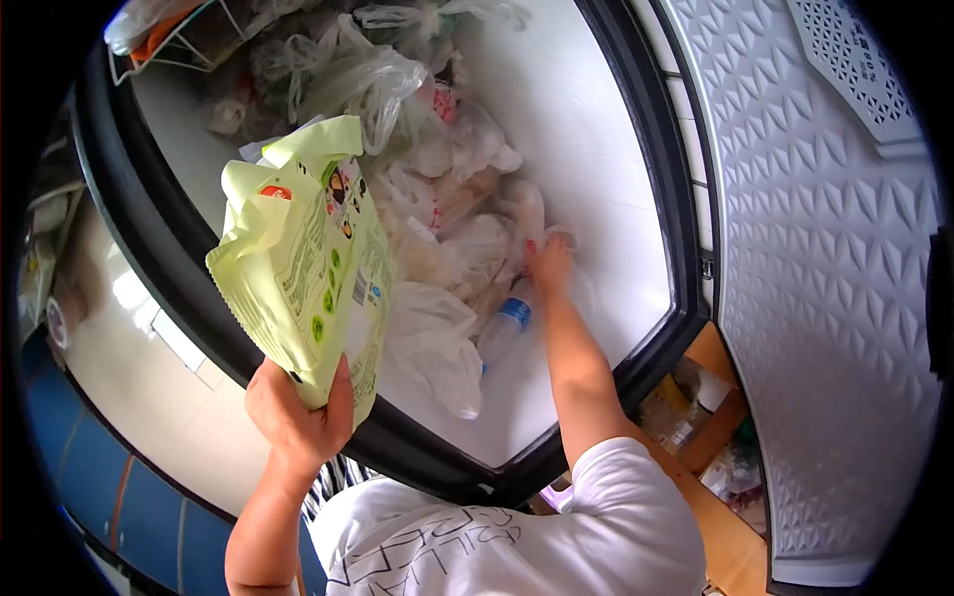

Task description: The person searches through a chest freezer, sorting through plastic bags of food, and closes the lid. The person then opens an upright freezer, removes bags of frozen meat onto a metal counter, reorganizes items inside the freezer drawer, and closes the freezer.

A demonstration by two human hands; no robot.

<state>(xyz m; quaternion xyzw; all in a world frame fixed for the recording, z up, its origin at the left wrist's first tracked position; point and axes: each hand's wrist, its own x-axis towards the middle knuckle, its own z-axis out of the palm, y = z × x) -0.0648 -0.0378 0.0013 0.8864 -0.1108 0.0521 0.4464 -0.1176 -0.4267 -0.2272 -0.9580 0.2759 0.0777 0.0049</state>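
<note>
My left hand (303, 412) grips the lower end of a pale green printed food bag (318, 268), held upright over the left rim of an open chest freezer (586, 129). Deep inside the freezer, my right hand (552, 260) reaches in at the right wall, its fingers curled round a clear plastic bag; what lies inside that bag is hard to make out. Just below this hand lies a clear bottle with a blue label (515, 312). White and clear plastic bags (437, 333) are heaped beside it.
A wire basket (184, 45) hangs at the freezer's top left. The raised textured lid (815, 298) stands to the right. Black edging (427, 452) runs along the near side. Below right is a wooden shelf (711, 497) with packages.
</note>
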